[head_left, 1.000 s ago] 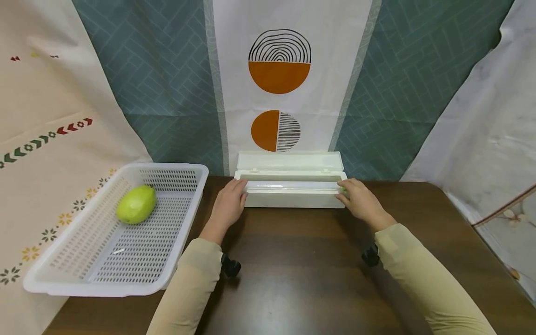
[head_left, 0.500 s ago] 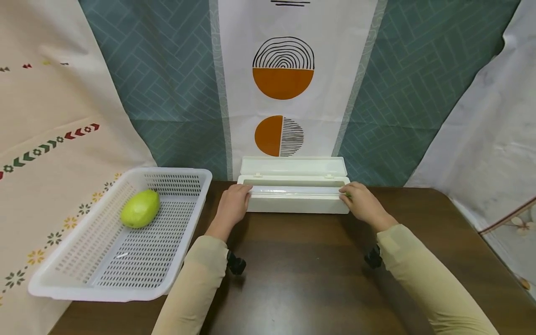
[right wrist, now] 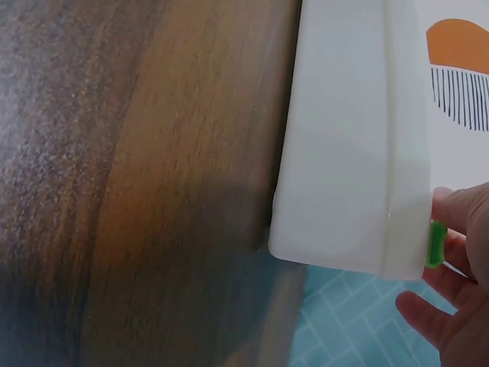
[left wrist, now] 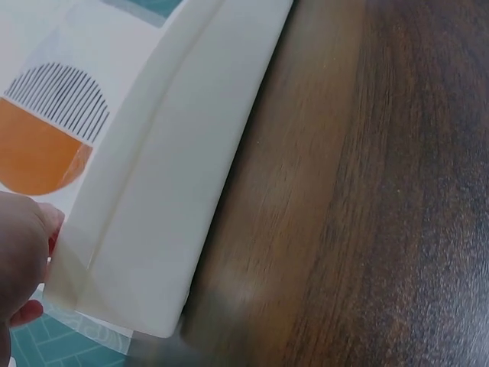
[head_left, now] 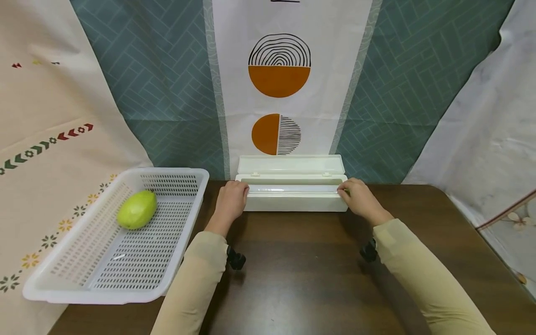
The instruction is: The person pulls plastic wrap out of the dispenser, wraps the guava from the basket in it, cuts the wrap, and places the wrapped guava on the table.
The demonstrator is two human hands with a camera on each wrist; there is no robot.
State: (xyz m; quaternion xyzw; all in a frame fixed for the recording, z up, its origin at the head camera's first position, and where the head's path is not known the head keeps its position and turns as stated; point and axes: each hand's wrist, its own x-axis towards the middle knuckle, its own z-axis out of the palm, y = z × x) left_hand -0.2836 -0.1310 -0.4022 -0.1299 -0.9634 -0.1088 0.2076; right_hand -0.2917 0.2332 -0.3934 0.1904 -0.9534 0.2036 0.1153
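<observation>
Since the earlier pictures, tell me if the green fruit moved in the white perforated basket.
No. The green fruit lies in the same far-left part of the white perforated basket; only the camera shifted.

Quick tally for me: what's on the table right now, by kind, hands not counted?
White perforated basket: 1
Green fruit, lying in the basket: 1
Cream plastic-wrap dispenser box, lid open, a hand at each end: 1
Total: 3
</observation>
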